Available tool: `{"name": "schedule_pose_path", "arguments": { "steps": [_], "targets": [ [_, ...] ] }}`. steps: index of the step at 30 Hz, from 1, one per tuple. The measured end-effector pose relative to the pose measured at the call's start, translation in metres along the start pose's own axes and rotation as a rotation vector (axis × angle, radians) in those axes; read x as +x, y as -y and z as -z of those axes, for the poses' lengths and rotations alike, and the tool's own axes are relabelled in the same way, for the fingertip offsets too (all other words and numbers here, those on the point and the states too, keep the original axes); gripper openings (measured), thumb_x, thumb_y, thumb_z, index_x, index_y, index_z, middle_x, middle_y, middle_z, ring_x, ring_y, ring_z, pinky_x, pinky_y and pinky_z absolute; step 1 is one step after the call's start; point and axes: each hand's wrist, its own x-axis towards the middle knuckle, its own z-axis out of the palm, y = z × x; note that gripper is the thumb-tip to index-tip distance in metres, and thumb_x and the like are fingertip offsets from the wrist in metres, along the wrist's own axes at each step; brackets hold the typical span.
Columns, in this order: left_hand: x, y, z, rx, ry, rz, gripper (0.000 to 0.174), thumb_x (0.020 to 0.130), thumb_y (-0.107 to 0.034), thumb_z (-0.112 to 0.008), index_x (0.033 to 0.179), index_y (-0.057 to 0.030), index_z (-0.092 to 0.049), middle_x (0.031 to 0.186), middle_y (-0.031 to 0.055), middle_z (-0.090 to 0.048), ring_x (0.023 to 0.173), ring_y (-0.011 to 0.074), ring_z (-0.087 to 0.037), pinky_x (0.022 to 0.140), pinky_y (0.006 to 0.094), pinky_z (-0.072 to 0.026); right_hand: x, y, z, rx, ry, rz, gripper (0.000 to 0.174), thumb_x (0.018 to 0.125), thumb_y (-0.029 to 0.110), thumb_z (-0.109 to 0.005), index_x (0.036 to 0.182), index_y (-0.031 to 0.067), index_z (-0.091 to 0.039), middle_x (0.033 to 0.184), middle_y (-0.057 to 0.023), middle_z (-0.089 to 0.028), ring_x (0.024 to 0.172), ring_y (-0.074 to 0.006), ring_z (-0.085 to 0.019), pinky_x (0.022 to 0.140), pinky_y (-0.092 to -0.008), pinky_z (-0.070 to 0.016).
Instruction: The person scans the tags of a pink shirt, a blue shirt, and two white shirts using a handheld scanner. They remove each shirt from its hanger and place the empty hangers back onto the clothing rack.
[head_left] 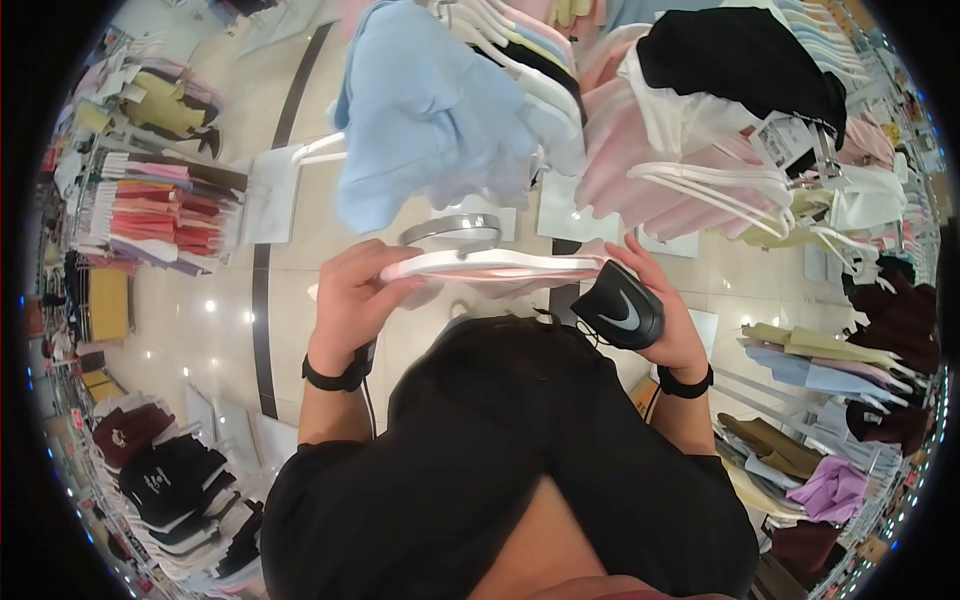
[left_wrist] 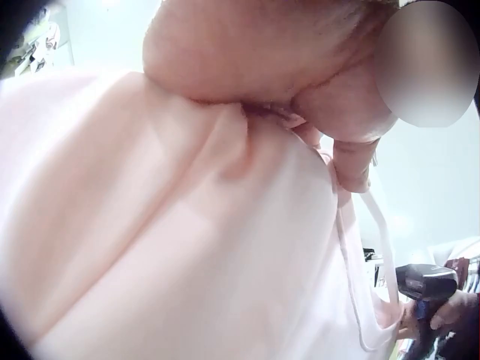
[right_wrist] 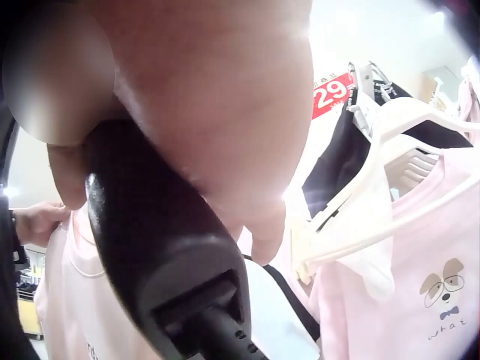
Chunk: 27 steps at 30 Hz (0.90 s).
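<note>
My left hand (head_left: 350, 300) grips one end of a pale pink garment on a white hanger (head_left: 490, 265), held level in front of my chest. In the left wrist view the pink fabric (left_wrist: 150, 225) fills the frame, with my fingers (left_wrist: 262, 52) bunched into it. My right hand (head_left: 672, 335) holds a black handheld scanner (head_left: 620, 305) by its grip, and its fingertips reach the garment's other end. The scanner handle (right_wrist: 157, 255) sits close under my right palm (right_wrist: 210, 90). The scanner (left_wrist: 424, 285) also shows small in the left wrist view.
A clothes rack ahead carries a light blue top (head_left: 430, 110), pink tops (head_left: 660, 160) and a black top (head_left: 740, 55) on white hangers. Its round metal base (head_left: 455, 230) stands on the glossy floor. Folded stacks (head_left: 150, 210) lie at the left. A red 29 price sign (right_wrist: 334, 94) hangs nearby.
</note>
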Motion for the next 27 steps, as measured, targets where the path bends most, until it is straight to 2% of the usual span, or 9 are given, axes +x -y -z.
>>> {"name": "schedule_pose_path", "arguments": {
  "steps": [2, 3, 7, 10, 12, 14, 17, 23, 27],
  "targets": [
    [-0.001, -0.001, -0.001, -0.005, 0.01, -0.001, 0.026, 0.08, -0.005, -0.084, 0.105, -0.0028, -0.079, 0.078, 0.0082, -0.067, 0.068, 0.0185, -0.062, 0.063, 0.031, -0.0481, 0.006, 0.002, -0.005, -0.09, 0.065, 0.028, 0.055, 0.075, 0.018, -0.084, 0.127, 0.0081, -0.07, 0.143, -0.0142, -0.06, 0.144, -0.0411, -0.048, 0.125, -0.0559, -0.0266],
    [0.0, -0.002, -0.003, -0.008, 0.015, -0.003, 0.025, 0.08, -0.005, -0.084, 0.105, -0.0031, -0.079, 0.078, 0.0079, -0.068, 0.067, 0.0186, -0.062, 0.063, 0.0313, -0.0482, 0.008, 0.005, -0.006, -0.066, 0.085, 0.031, 0.056, 0.073, 0.019, -0.084, 0.125, 0.0068, -0.07, 0.135, -0.014, -0.062, 0.134, -0.0389, -0.055, 0.124, -0.059, -0.0262],
    [0.001, -0.005, -0.012, -0.034, -0.006, -0.025, 0.023, 0.08, -0.01, -0.087, 0.102, -0.0049, -0.08, 0.078, 0.006, -0.069, 0.066, 0.0178, -0.063, 0.06, 0.0306, -0.0487, 0.014, 0.015, -0.01, 0.031, 0.085, 0.035, 0.053, 0.072, 0.014, -0.084, 0.123, 0.0035, -0.07, 0.133, -0.0129, -0.063, 0.123, -0.0354, -0.059, 0.116, -0.0516, -0.0386],
    [0.003, -0.013, -0.016, -0.046, -0.006, -0.025, 0.023, 0.082, -0.006, -0.084, 0.104, -0.0001, -0.078, 0.08, 0.0086, -0.069, 0.068, 0.0191, -0.063, 0.063, 0.0319, -0.0488, 0.018, 0.022, -0.014, 0.051, 0.033, 0.025, 0.05, 0.072, 0.01, -0.083, 0.12, 0.0016, -0.071, 0.131, -0.0126, -0.064, 0.119, -0.0344, -0.061, 0.107, -0.0448, -0.0466],
    [0.004, -0.011, -0.019, -0.034, -0.004, -0.061, 0.025, 0.082, -0.011, -0.087, 0.104, -0.0046, -0.08, 0.08, 0.0075, -0.069, 0.068, 0.0195, -0.063, 0.061, 0.0316, -0.0495, 0.019, 0.022, -0.014, 0.047, 0.018, 0.033, 0.049, 0.072, 0.007, -0.082, 0.119, 0.0008, -0.071, 0.131, -0.013, -0.064, 0.118, -0.034, -0.062, 0.102, -0.0408, -0.0498],
    [0.002, -0.014, -0.022, -0.02, 0.021, -0.048, 0.025, 0.082, -0.016, -0.087, 0.104, -0.0098, -0.081, 0.081, 0.0059, -0.07, 0.068, 0.0201, -0.065, 0.061, 0.032, -0.0506, 0.023, 0.029, -0.014, -0.034, 0.041, 0.093, 0.049, 0.072, 0.007, -0.082, 0.12, 0.0004, -0.071, 0.131, -0.0136, -0.064, 0.116, -0.034, -0.062, 0.101, -0.0406, -0.0502],
    [0.002, -0.006, -0.026, 0.047, 0.026, -0.102, 0.032, 0.079, -0.021, -0.089, 0.108, -0.0118, -0.08, 0.08, 0.0065, -0.068, 0.067, 0.0229, -0.064, 0.061, 0.0338, -0.0503, 0.023, 0.026, -0.016, -0.044, 0.028, 0.109, 0.048, 0.073, 0.006, -0.082, 0.119, -0.0007, -0.071, 0.13, -0.0148, -0.064, 0.116, -0.0335, -0.062, 0.1, -0.0399, -0.0506],
    [0.002, 0.006, -0.001, 0.285, -0.109, -0.198, 0.036, 0.076, -0.022, -0.088, 0.109, -0.0108, -0.078, 0.084, 0.0082, -0.067, 0.078, 0.0292, -0.064, 0.073, 0.0395, -0.0514, 0.021, 0.034, -0.012, 0.083, -0.093, -0.007, 0.043, 0.074, 0.005, -0.083, 0.115, -0.0031, -0.071, 0.125, -0.0142, -0.064, 0.107, -0.0298, -0.067, 0.094, -0.0365, -0.0526],
    [-0.006, 0.02, 0.006, 0.281, -0.067, -0.153, 0.034, 0.081, -0.019, -0.087, 0.11, -0.0066, -0.075, 0.1, 0.0095, -0.07, 0.093, 0.0303, -0.065, 0.083, 0.0393, -0.053, 0.016, 0.033, -0.012, 0.101, -0.113, -0.056, 0.042, 0.073, 0.005, -0.085, 0.112, -0.0024, -0.073, 0.122, -0.0131, -0.065, 0.107, -0.0289, -0.066, 0.093, -0.0362, -0.0526]
  ]
}}
